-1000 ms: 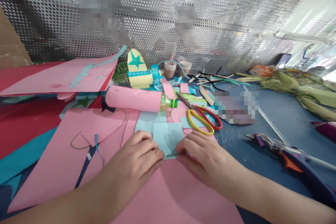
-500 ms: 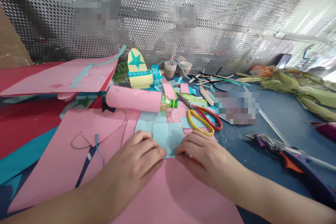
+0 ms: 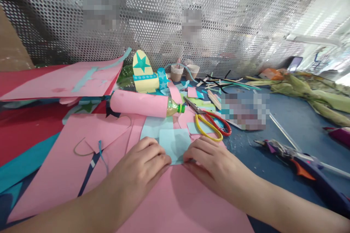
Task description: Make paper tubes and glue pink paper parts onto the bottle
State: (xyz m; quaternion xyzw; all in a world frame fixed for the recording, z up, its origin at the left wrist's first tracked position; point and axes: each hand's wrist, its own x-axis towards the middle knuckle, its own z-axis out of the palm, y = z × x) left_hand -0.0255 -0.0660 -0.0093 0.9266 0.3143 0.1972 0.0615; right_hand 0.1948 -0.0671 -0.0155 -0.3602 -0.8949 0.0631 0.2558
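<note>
A small light-blue piece of paper lies on pink paper in front of me. My left hand pinches its near left corner, fingers bent and pressed together. At the near right corner, my right hand grips the same piece, its fingertips curled over the edge. Just beyond the hands are scissors with one yellow and one red handle loop. A bottle wrapped in pink paper rests on its side, green cap pointing right.
On the right lie a dark blue glue gun and corn husks. Stacked pink sheets stand at the left. Two small cups and a yellow paper piece with a star sit near the perforated silver sheet.
Both hands stay nearly in place on the light-blue paper. My left fingertips have shifted very slightly left. The other things lie as before.
</note>
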